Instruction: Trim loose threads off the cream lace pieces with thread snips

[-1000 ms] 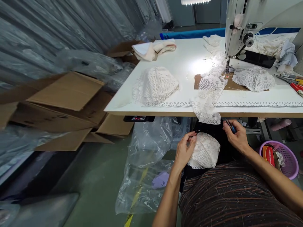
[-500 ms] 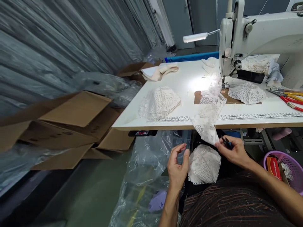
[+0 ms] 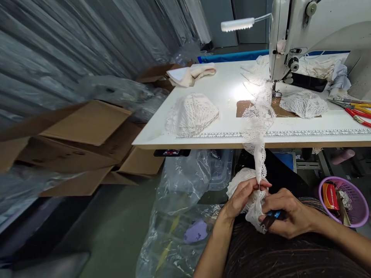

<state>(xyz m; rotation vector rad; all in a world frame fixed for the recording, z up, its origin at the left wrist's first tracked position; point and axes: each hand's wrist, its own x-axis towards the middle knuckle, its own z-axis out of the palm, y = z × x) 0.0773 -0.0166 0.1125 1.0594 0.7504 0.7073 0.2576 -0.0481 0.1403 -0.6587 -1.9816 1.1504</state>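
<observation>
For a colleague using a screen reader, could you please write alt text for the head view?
Both hands, left hand and right hand, pinch a white lace strip hanging from the sewing machine on a white table; the right also holds a small blue tool. A lace pile lies on the table.

Bright in the middle, dim at the sides. Strongest light from a small lamp (image 3: 237, 24) at twelve o'clock, shining down on the white table (image 3: 220, 88). Glare spot on the table just under the lamp, so white that the lace strip (image 3: 257, 116) there loses its pattern. Dark shade below the table edge. Soft, even light on the left hand (image 3: 242, 197) and right hand (image 3: 285, 218), no hard shadows. Blurry and smeared at nine o'clock, over the cardboard boxes (image 3: 81, 139) and the plastic sheeting (image 3: 87, 46). Bent, stretched lines near the edges. Sharp in the centre.
</observation>
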